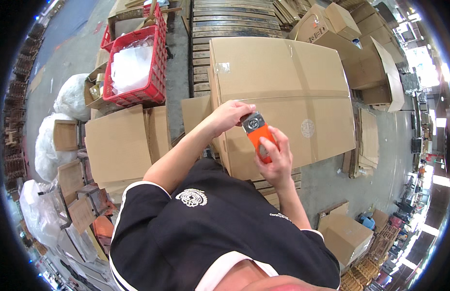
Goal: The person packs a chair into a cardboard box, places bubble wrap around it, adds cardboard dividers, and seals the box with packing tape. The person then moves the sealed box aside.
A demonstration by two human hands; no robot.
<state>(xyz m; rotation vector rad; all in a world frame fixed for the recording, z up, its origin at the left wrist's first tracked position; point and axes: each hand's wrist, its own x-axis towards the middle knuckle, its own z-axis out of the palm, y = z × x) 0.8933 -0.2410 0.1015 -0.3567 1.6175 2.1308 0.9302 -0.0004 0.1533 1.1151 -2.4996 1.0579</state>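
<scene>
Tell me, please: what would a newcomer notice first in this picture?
The bright orange tool in the right hand stands out most, its dark end by the left hand. Behind it, a big taped cardboard box fills the upper middle. At upper left, a red crate holds white material.

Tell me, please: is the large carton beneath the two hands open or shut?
The large carton is shut: its top flaps lie flat and meet along a middle seam.

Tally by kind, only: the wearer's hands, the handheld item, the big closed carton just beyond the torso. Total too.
Hands: 2 (left hand, right hand)
Orange-and-black handheld item: 1
Big closed carton: 1
Total: 4
</scene>
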